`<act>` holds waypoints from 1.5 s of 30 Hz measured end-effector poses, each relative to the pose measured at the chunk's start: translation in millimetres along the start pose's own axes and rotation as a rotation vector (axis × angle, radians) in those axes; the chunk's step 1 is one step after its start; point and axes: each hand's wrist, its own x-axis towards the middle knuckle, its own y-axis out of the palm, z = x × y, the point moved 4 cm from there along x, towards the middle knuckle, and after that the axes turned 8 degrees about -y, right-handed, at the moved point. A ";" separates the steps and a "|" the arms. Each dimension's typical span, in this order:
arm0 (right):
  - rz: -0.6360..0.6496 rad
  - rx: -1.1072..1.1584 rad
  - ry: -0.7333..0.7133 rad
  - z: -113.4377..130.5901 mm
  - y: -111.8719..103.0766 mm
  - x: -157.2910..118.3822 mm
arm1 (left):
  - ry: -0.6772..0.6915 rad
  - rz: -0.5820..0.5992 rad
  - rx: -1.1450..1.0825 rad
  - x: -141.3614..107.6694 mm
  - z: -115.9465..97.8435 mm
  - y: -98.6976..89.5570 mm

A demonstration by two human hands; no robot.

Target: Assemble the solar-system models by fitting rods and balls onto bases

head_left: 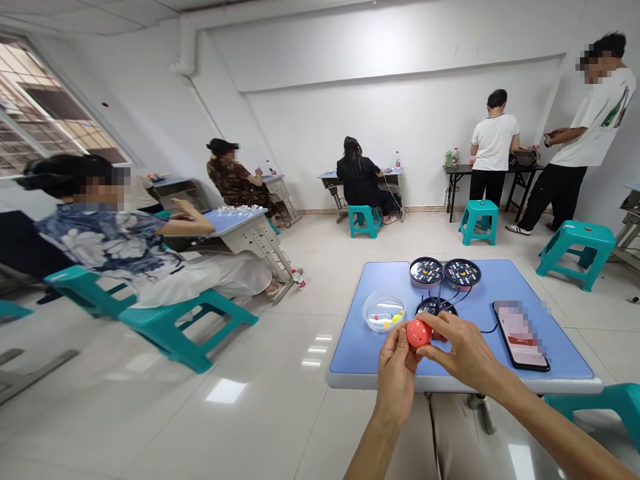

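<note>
Just above the near edge of the blue tabletop [500, 280], a shiny red ball [419, 333] with a small dark hole sits between my two hands. My left hand [397, 367] pinches its left side, while the fingers and thumb of my right hand [465, 350] close on its right side. Behind the hands is a black round piece [436, 306] with dark cords, partly hidden. Two more round black-rimmed pieces [426, 272] with printed tops lie at the table's far edge. A clear round dish [367, 312] to the left holds several small coloured pieces.
A phone [523, 337] lies on the table's right side. Teal stools [577, 243] stand around the tiled floor. One person [115, 227] sits at a desk on the left; others sit or stand along the far wall. A bottle [299, 279] stands on the floor.
</note>
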 end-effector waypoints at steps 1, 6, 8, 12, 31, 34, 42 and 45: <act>-0.037 -0.019 -0.003 -1.5 -0.4 -1.4 | -0.021 0.005 -0.030 0.4 2.9 2.0; -0.129 0.113 -0.034 -11.4 -3.4 -8.8 | -0.100 0.124 -0.106 -0.8 14.0 18.0; -0.136 0.167 -0.061 -14.5 -6.5 -11.7 | -0.109 0.154 -0.111 -1.3 15.6 23.7; -0.097 0.337 -0.082 -21.4 -12.2 -17.1 | -0.212 0.262 -0.196 -1.4 19.8 37.1; 0.156 0.329 0.249 -107.7 -26.5 24.7 | 0.121 -0.097 0.458 14.4 41.0 16.3; 0.228 0.366 0.256 -120.1 -21.9 36.6 | 0.304 -0.185 0.596 27.5 34.6 7.3; 0.323 0.287 0.329 -128.0 -17.7 53.0 | 0.328 -0.161 0.682 64.7 41.4 1.9; 0.359 0.303 0.348 -128.1 -18.4 57.1 | 0.285 -0.174 0.715 70.3 45.4 2.0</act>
